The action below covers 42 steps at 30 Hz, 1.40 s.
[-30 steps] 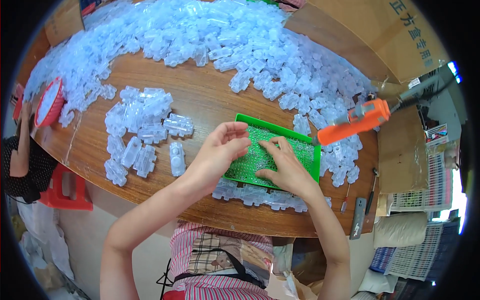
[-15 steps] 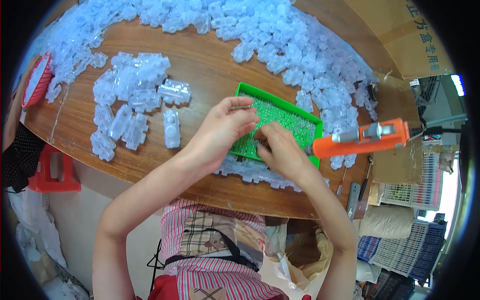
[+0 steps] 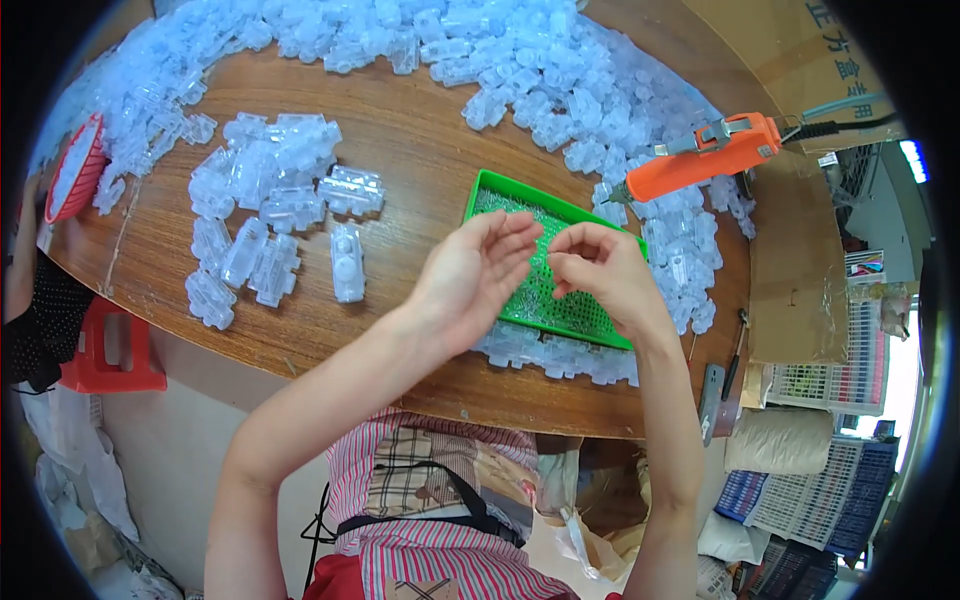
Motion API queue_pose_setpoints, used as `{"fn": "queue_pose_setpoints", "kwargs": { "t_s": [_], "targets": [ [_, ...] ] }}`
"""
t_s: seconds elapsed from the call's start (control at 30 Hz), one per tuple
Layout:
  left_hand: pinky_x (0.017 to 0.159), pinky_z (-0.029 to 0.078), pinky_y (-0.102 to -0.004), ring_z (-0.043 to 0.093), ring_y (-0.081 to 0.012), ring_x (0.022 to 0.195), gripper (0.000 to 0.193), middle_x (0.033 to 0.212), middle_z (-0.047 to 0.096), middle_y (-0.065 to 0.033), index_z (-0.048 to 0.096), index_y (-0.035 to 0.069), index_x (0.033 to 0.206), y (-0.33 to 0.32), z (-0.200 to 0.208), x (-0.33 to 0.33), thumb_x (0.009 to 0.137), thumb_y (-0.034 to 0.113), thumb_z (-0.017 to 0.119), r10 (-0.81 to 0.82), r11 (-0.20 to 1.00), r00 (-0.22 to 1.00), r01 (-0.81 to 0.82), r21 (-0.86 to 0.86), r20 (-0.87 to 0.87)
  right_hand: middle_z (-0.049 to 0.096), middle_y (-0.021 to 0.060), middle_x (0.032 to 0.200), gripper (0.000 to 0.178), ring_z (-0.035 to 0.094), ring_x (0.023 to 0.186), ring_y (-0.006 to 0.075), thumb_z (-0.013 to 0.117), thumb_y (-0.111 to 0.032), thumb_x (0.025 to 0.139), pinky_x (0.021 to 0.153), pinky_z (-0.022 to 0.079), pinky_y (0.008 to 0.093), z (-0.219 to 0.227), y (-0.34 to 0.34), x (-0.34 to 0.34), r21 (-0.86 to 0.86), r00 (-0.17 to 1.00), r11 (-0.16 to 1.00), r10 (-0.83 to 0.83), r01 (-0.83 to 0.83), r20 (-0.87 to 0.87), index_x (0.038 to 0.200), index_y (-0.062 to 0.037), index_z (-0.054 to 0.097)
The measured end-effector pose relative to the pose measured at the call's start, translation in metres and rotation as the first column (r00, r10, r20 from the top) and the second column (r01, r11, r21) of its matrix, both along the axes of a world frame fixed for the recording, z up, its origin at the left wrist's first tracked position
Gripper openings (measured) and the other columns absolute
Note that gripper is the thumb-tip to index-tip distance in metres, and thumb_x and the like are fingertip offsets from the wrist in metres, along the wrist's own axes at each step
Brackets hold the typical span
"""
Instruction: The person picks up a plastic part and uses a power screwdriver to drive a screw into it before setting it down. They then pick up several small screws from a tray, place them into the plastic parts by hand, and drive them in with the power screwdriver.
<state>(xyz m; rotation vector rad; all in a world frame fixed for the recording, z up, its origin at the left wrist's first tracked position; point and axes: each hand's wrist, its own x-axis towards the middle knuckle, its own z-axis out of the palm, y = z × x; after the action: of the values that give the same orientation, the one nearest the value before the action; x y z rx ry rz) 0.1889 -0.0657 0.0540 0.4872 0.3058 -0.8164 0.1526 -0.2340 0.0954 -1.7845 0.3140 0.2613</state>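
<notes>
My left hand (image 3: 478, 272) is held palm up over the left part of a green tray (image 3: 483, 180), fingers stretched and slightly cupped. No object shows on its palm. Facing it above the tray, my right hand (image 3: 612, 275) has its thumb and fingers pinched together. Whatever may be between those fingertips is too small to make out. Small silvery pieces like screws (image 3: 520, 208) lie thickest along the tray's far and left side, while its perforated green floor shows toward the right. Just beyond the tray's far right corner hangs an orange electric screwdriver (image 3: 700, 160), untouched by either hand.
Clear plastic housings form a big heap (image 3: 560, 60) along the table's far side. A smaller group (image 3: 265, 165) and a single housing (image 3: 347, 262) lie left. More housings (image 3: 555, 355) line the tray's near side. Hand tools (image 3: 735, 355) lie at right; a red basket (image 3: 78, 175) is far left.
My right hand has lifted out of the tray, and my left palm has turned upward. The screwdriver has swung up and away. More of the tray's bare floor shows on the right.
</notes>
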Motion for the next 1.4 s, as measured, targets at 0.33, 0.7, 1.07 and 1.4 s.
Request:
{"fn": "queue_pose_setpoints", "kwargs": {
  "t_s": [0.33, 0.7, 1.07, 1.4],
  "targets": [
    [0.094, 0.047, -0.0368, 0.057, -0.0225, 0.107, 0.043, 0.125, 0.055, -0.0124, 0.049, 0.002, 0.123, -0.011, -0.006, -0.006, 0.102, 0.034, 0.030, -0.037, 0.918, 0.983, -0.038, -0.395, -0.180, 0.067, 0.0053, 0.081, 0.015, 0.063, 0.072, 0.0082, 0.061, -0.005, 0.087, 0.064, 0.052, 0.0213, 0.035, 0.025, -0.017, -0.109, 0.982, 0.994, 0.018, 0.002, 0.188, 0.096, 0.0049, 0.066],
    [0.106, 0.040, -0.0369, 0.047, -0.0248, 0.125, 0.043, 0.133, 0.050, -0.0151, 0.047, -0.002, 0.128, 0.011, -0.001, 0.001, 0.101, 0.028, 0.035, 0.179, 0.951, 0.984, -0.176, -0.255, -0.014, 0.064, 0.0212, 0.081, 0.014, 0.065, 0.076, 0.0309, 0.064, -0.002, 0.070, 0.070, 0.051, 0.0393, -0.025, 0.025, -0.012, -0.724, 0.940, 0.649, 0.341, -0.233, 0.003, 0.082, 0.0055, 0.063],
    [0.093, 0.047, -0.0321, 0.054, -0.0219, 0.110, 0.032, 0.117, 0.057, -0.0126, 0.052, -0.001, 0.115, 0.007, 0.012, 0.001, 0.099, 0.023, 0.038, 0.137, 0.989, 0.976, -0.143, -0.024, -0.171, 0.066, 0.0101, 0.071, 0.014, 0.064, 0.065, 0.0154, 0.067, -0.005, 0.069, 0.062, 0.052, 0.0292, -0.019, 0.009, -0.006, -0.490, 0.985, 0.857, 0.169, -0.159, -0.025, 0.078, 0.0040, 0.064],
    [0.096, 0.045, -0.0314, 0.054, -0.0206, 0.111, 0.038, 0.122, 0.056, -0.0125, 0.052, 0.000, 0.120, 0.000, -0.004, -0.008, 0.100, 0.028, 0.034, 0.026, 0.955, 0.995, -0.052, -0.291, -0.093, 0.066, 0.0044, 0.083, 0.013, 0.063, 0.072, 0.0090, 0.064, -0.005, 0.083, 0.064, 0.051, 0.0232, 0.019, 0.041, -0.013, -0.164, 0.969, 0.986, 0.070, -0.031, 0.239, 0.094, 0.0002, 0.068]
  ]
}}
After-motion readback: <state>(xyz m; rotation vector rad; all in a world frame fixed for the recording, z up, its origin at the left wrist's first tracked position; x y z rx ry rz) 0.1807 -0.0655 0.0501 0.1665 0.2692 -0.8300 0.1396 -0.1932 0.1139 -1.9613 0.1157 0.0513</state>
